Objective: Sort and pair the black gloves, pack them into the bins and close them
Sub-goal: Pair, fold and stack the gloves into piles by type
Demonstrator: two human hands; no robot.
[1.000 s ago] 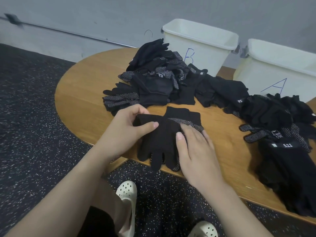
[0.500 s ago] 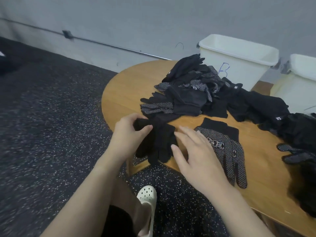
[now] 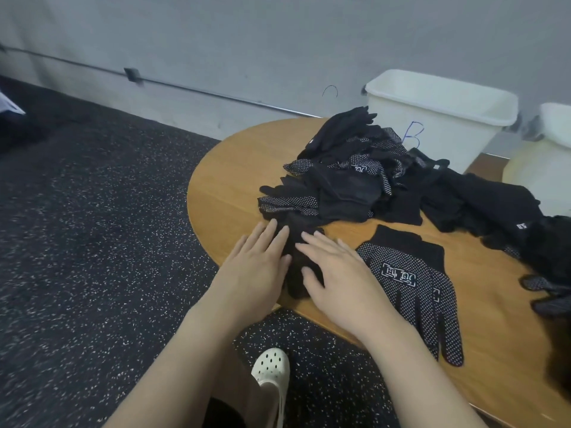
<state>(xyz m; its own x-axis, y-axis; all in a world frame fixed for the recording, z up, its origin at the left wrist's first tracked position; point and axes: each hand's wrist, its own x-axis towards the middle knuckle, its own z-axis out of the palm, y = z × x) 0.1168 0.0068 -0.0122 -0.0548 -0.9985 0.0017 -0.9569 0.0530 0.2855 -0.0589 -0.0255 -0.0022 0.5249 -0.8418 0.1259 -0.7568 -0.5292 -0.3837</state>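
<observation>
Left hand (image 3: 256, 267): laid flat, fingers straight, pressed on a plain black glove (image 3: 295, 257).
Right hand (image 3: 336, 281): flat, fingers spread, pressed on the same glove.
Dotted glove (image 3: 414, 282): just right of the right hand.
Glove pile (image 3: 355, 180): beyond both hands.
Bin B (image 3: 438, 118): behind the pile.
</observation>
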